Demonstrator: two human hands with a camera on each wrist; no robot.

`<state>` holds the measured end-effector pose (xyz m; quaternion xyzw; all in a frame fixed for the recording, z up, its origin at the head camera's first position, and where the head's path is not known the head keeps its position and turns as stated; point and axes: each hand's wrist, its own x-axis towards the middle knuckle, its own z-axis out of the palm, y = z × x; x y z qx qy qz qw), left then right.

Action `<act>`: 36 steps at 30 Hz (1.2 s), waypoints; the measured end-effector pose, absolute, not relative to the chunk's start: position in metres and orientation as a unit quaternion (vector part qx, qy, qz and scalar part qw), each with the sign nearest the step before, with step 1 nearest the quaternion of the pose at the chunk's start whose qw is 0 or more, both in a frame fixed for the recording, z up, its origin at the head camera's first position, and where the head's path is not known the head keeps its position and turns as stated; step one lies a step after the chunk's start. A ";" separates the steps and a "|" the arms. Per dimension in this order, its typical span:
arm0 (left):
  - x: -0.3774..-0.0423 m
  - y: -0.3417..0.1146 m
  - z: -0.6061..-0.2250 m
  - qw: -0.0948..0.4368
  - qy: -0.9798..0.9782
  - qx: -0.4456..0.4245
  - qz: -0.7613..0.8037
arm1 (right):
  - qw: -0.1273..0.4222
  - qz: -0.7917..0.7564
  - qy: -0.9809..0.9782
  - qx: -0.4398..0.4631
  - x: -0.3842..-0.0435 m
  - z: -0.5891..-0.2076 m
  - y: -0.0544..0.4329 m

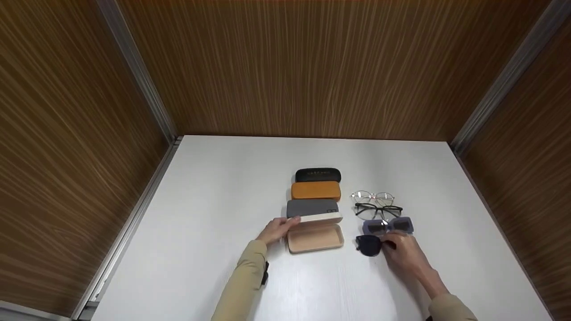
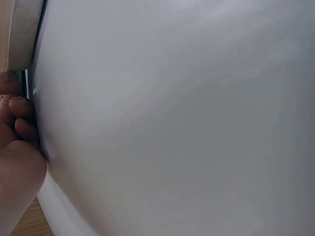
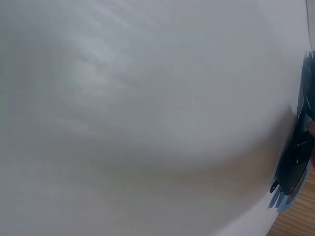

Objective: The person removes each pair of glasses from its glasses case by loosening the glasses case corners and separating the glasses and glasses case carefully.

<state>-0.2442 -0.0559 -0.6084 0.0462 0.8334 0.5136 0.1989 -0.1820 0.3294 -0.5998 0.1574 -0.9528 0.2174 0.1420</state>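
My left hand (image 1: 275, 230) is at the left end of an open glasses case (image 1: 316, 239), its thumb on the white lid. The case has a pinkish lining and nothing inside. In the left wrist view my curled fingers (image 2: 22, 108) meet the case's edge (image 2: 25, 37). With my right hand (image 1: 405, 252) I pinch black sunglasses (image 1: 369, 245) near the bridge; the hand hides much of their right lens. These sunglasses (image 3: 294, 162) show at the right edge of the right wrist view. Just behind them lie blue-framed sunglasses (image 1: 403, 224).
Behind the open case stand a grey case (image 1: 310, 207), an orange case (image 1: 316, 190) and a black case (image 1: 318, 174), all closed. Black-framed glasses (image 1: 379, 209) and thin-framed clear glasses (image 1: 383, 197) lie right of them. Wood-grain panels (image 1: 312, 67) enclose the white table (image 1: 214, 191).
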 end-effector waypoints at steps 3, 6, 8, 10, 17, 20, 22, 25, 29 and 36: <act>-0.245 -0.056 -0.608 0.197 0.835 0.044 0.512 | 0.152 0.220 -0.950 0.160 -0.183 -0.601 0.332; -0.245 -0.056 -0.608 0.197 0.837 0.042 0.509 | 0.158 0.220 -0.948 0.164 -0.183 -0.601 0.334; -0.246 -0.056 -0.608 0.196 0.837 0.041 0.508 | 0.157 0.223 -0.948 0.166 -0.183 -0.602 0.335; -0.246 -0.056 -0.608 0.194 0.839 0.040 0.507 | 0.151 0.221 -0.949 0.164 -0.182 -0.601 0.336; -0.246 -0.057 -0.608 0.189 0.841 0.046 0.504 | 0.128 0.223 -0.954 0.153 -0.181 -0.599 0.340; -0.245 -0.057 -0.608 0.190 0.839 0.048 0.507 | 0.119 0.220 -0.957 0.146 -0.181 -0.599 0.341; -0.245 -0.057 -0.609 0.191 0.838 0.046 0.509 | 0.117 0.220 -0.957 0.146 -0.181 -0.598 0.341; -0.245 -0.056 -0.610 0.193 0.837 0.040 0.510 | 0.118 0.222 -0.956 0.153 -0.182 -0.596 0.342; -0.246 -0.055 -0.611 0.194 0.838 0.034 0.508 | 0.138 0.226 -0.948 0.176 -0.183 -0.594 0.340; -0.246 -0.056 -0.610 0.193 0.844 0.028 0.500 | 0.247 0.263 -0.899 0.249 -0.191 -0.591 0.315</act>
